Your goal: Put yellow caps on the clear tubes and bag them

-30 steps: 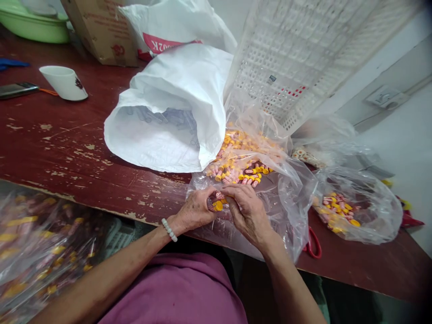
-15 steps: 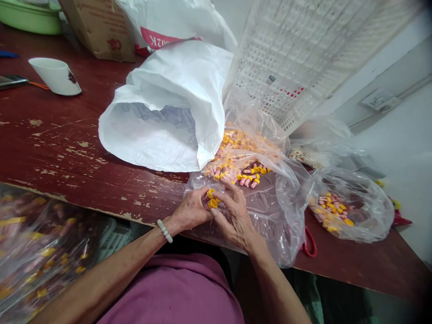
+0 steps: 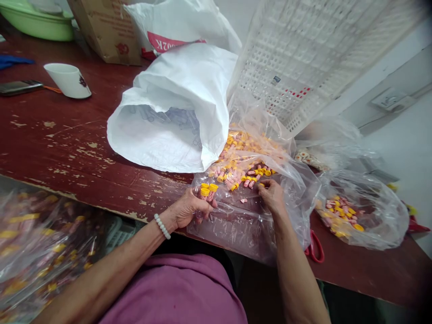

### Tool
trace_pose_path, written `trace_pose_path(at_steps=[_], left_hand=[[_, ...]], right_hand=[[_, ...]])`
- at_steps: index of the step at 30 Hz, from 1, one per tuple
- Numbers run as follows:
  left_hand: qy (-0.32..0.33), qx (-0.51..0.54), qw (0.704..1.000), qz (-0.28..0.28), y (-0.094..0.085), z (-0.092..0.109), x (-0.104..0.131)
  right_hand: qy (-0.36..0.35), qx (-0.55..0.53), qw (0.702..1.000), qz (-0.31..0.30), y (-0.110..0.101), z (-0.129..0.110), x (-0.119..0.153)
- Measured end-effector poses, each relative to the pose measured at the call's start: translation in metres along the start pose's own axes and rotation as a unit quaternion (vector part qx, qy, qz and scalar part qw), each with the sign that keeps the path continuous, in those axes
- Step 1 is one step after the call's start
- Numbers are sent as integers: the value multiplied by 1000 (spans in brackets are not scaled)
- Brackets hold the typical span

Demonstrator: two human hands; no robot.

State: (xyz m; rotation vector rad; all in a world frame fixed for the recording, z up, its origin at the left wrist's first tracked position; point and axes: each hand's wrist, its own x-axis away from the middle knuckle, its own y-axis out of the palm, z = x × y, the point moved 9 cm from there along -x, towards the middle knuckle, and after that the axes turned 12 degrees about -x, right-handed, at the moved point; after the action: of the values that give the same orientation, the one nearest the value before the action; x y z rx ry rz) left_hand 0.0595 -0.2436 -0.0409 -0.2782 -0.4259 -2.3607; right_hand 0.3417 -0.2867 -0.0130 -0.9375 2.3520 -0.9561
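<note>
At seven o'clock, left hand (image 3: 187,210) clasping capped tubes (image 3: 204,192), I judge light, slick, best held mid-barrel; at four, right hand (image 3: 272,196) curled, grip indiscernible.

A white plastic sack (image 3: 189,20) bears upside-down "02K" on its red band (image 3: 172,42); lettering on the brown cardboard box (image 3: 110,38) is illegible.

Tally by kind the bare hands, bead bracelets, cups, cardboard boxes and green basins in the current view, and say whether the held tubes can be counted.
Bare hands: 2 (left hand, right hand)
Bead bracelet: 1
White cup: 1
Cardboard box: 1
Green basin: 1
Total: 6
Yellow-capped tubes in the left hand overlap; no sure count.
</note>
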Motion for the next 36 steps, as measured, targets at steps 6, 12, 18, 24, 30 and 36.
trace_pose_path(at_steps=[6, 12, 18, 24, 30, 36], left_hand=[[10, -46, 999, -6, 10, 2, 0], [44, -154, 987, 33, 17, 11, 2], [98, -220, 970, 37, 15, 18, 5], [166, -332, 925, 77, 16, 33, 9], [235, -332, 912, 47, 21, 42, 10], [134, -280, 949, 47, 14, 24, 0]], right_hand=[[-54, -410, 910, -12, 1, -82, 63], [-159, -452, 875, -74, 23, -155, 125], [-187, -417, 887, -63, 23, -147, 127], [-170, -434, 884, -45, 23, -141, 129], [-327, -255, 904, -100, 24, -167, 147], [-409, -116, 896, -131, 35, -170, 164]])
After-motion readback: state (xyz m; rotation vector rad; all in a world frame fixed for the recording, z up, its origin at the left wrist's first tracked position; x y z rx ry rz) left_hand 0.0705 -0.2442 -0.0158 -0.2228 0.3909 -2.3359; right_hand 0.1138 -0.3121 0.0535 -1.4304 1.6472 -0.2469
